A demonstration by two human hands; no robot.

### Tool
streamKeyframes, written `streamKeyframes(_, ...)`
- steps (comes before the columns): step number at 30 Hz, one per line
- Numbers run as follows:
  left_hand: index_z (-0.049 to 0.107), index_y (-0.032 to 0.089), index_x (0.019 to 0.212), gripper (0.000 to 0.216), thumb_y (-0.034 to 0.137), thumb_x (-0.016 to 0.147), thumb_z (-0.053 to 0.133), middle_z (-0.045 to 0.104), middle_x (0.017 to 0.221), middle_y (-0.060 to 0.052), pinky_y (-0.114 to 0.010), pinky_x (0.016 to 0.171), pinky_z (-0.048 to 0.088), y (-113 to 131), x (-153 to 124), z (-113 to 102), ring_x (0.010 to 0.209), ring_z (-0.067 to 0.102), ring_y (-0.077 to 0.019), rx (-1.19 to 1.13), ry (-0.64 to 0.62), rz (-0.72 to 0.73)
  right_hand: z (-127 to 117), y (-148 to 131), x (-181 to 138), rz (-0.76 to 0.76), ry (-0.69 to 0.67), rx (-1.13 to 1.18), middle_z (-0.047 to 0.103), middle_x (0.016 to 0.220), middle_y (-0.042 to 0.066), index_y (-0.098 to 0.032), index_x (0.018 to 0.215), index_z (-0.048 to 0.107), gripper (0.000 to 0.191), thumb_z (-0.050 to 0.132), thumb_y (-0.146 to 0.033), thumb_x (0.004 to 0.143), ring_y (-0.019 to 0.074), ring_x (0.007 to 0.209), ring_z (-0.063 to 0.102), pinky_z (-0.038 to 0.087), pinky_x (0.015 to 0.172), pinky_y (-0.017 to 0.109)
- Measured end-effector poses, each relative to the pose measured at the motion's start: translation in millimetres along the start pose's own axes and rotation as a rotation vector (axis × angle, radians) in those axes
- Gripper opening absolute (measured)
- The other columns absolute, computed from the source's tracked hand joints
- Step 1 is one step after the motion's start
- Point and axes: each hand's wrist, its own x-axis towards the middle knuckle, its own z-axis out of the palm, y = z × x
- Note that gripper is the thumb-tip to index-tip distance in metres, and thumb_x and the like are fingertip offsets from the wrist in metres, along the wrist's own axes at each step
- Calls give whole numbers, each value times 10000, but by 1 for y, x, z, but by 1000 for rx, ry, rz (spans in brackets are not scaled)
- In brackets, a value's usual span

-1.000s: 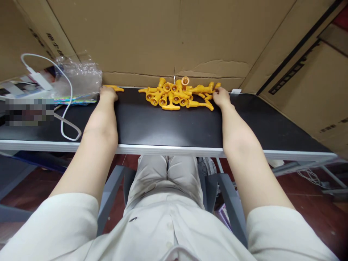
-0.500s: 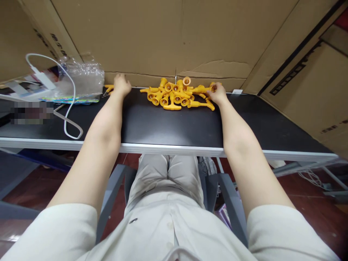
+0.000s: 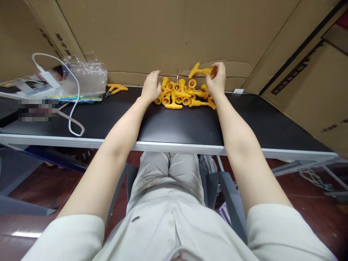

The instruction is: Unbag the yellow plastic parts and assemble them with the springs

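A heap of yellow plastic T-handled parts (image 3: 182, 96) lies at the back of the black table (image 3: 176, 125), against the cardboard wall. My right hand (image 3: 216, 82) is raised above the heap's right end and pinches one yellow part (image 3: 201, 70) by its cup end, handle pointing left. My left hand (image 3: 151, 88) rests at the heap's left edge with fingers curled over the parts there; what it holds, if anything, is hidden. Two more yellow parts (image 3: 116, 87) lie apart at the left.
A clear plastic bag (image 3: 86, 77) and a white cable with charger (image 3: 71, 108) sit at the table's back left, over papers. Cardboard sheets (image 3: 163, 36) wall the back and right side. The table's metal front edge (image 3: 174, 146) runs above my lap.
My left hand has moved right from the two separate parts to the heap's left edge. My right hand has lifted one yellow part up off the heap.
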Motion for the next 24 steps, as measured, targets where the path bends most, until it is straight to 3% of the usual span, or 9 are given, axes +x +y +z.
streamKeyframes(5,377,347,1809,824,499,1025,579,467,1829,-94,-570,1435,289,23,-16,-12,1726,371,-337,4,-41,143,-10,-51,-13,-228,-66,-124,634,1533,179,-300,1498,627,438,393,-365,1134,374,1462,542,524,1156,603)
streamKeyframes(10,336,374,1824,827,535,1047,571,487,1798,-119,-547,1346,413,41,-18,-17,1623,503,-398,10,-12,113,-29,-91,-31,-406,-198,-153,614,1581,138,-319,1347,667,457,388,-137,1034,268,1523,530,495,1254,509)
streamKeyframes(12,356,389,1813,791,499,1056,556,545,1741,-131,-571,1313,433,44,-19,-18,1568,547,-438,20,3,66,-31,-92,-33,-407,-217,-137,608,1606,132,-331,1346,666,473,368,-134,1036,262,1540,522,485,1271,513)
streamKeyframes(16,472,365,1750,675,421,1079,507,589,1638,-164,-593,1259,452,47,-20,-20,1503,597,-488,87,6,9,-21,-79,-29,-387,-290,-91,627,1621,143,-339,1517,599,481,400,-268,1086,357,1525,548,485,1253,620)
streamKeyframes(20,596,384,1636,567,422,1075,524,632,1561,-134,-542,1154,528,42,-20,-17,1384,673,-458,139,-1,7,-8,-69,-25,-387,-353,-75,649,1620,178,-231,1628,534,552,439,-337,1095,401,1482,603,471,1264,609)
streamKeyframes(24,643,350,1568,537,416,1041,568,690,1498,-131,-521,1133,553,33,-19,-11,1357,694,-434,152,-12,59,-4,-67,-25,-390,-396,-123,682,1601,176,-193,1584,609,534,420,-329,1104,420,1504,595,446,1274,620)
